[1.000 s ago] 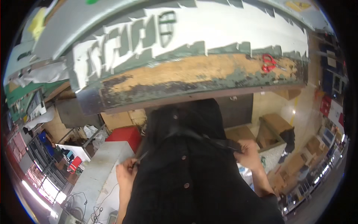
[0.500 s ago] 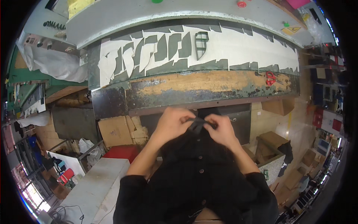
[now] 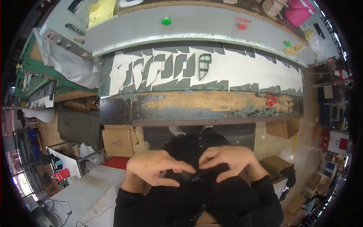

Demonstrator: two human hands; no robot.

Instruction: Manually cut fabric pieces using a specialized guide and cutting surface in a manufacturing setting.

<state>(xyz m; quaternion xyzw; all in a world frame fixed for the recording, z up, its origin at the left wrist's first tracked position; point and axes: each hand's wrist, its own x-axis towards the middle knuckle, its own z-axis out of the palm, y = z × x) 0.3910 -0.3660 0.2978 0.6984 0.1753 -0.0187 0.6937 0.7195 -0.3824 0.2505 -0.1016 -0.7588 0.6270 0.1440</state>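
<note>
My left hand point(image 3: 157, 168) is in front of my black buttoned shirt point(image 3: 177, 208), with thumb and fingers spread apart. Opposite it, my right hand point(image 3: 232, 162) also has its fingers apart, curved toward the shirt front. A small dark fold or tab of cloth lies between the hands, close to the left fingertips; whether they touch it I cannot tell. On the bench ahead, a white sheet point(image 3: 249, 72) with several cut-out shapes bears a dark metal cutting die point(image 3: 204, 67). Red-handled scissors point(image 3: 271, 100) rest toward the bench's right end.
A grey machine beam point(image 3: 200, 24) with green and red buttons runs behind the sheet. The worn bench point(image 3: 181, 101) spans the front. Cardboard boxes point(image 3: 281, 128) stand at the right, flattened cardboard point(image 3: 118, 142) at the left. A grey-topped cabinet point(image 3: 89, 193) is at my lower left.
Both hands have come up and closer to my chest, and their pinched fingers have spread, letting go of the dark cloth. My view has tilted, showing more of the machine and my feet.
</note>
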